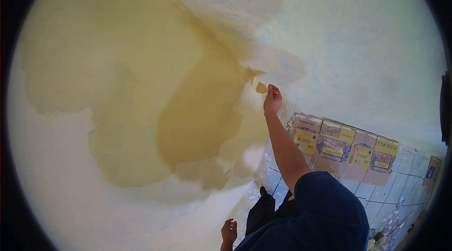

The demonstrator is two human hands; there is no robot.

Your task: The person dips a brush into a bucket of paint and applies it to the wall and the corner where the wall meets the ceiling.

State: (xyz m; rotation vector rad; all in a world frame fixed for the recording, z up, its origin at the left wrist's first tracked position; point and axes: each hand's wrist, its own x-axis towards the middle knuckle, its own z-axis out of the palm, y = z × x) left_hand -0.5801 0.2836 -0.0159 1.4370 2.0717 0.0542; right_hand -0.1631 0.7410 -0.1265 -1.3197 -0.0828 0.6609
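My right hand (273, 99) reaches out to the wall, its fingers closed on the red handle of a scraper (261, 88). The flat blade lies against or very close to the wall, at the edge of a dark, damp-looking tan patch (202, 105). Contact along the whole blade edge cannot be made out. Low in the view, my left hand (229, 231) hangs near my leg with loosely bent fingers and nothing visible in it.
Flattened cardboard (334, 149) covers part of the tiled floor (400, 180) at the right. Pale flakes and splashes lie along the wall's foot. A dark object (445, 109) stands at the right edge. My dark shoe (263, 190) is close to the wall.
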